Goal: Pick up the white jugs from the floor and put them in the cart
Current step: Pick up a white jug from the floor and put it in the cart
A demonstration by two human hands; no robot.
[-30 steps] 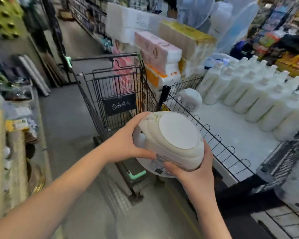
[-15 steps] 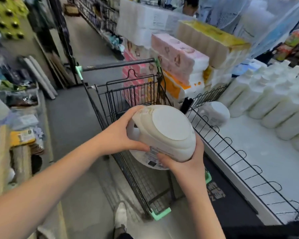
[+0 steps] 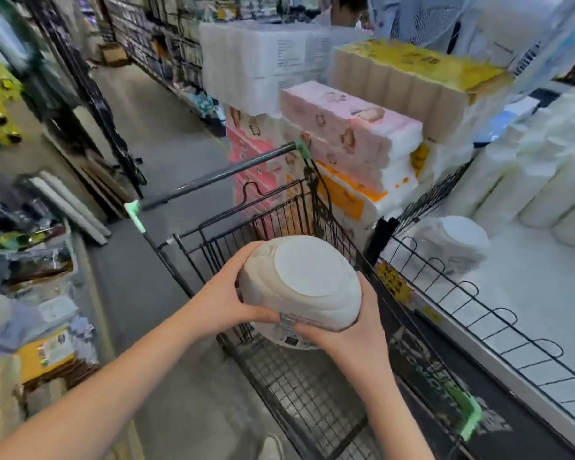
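Holding the load from both sides, the left hand (image 3: 228, 302) wraps its fingers and thumb round the near edge of the white jug (image 3: 307, 277), and the right hand (image 3: 349, 332) cups it from below with the thumb pressed on the label. Both hands are clasped on it and neither is let go. The jug is tipped with its flat base toward the camera, and it hangs in the air over the wire basket of the cart (image 3: 316, 403), above the rim and touching no wire.

Judging by this, the pick-up of this jug is done and the carry is nearly over. What remains for it is lowering it into the basket and releasing it. Whether other jugs already lie in the cart I cannot tell, because the jug and the forearms hide much of the mesh. The grey floor (image 3: 153, 313) beside the cart shows no jug in the stretch visible here, so the number left is unclear.

Further right, a second jug (image 3: 453, 249) lies on its side on the low white shelf (image 3: 541, 313) behind a wire fence — on the shelf, not in the cart. Beyond it stands a row of white bottles (image 3: 525, 184), and past the cart handle (image 3: 213, 176) rise stacked tissue packs (image 3: 349, 127).
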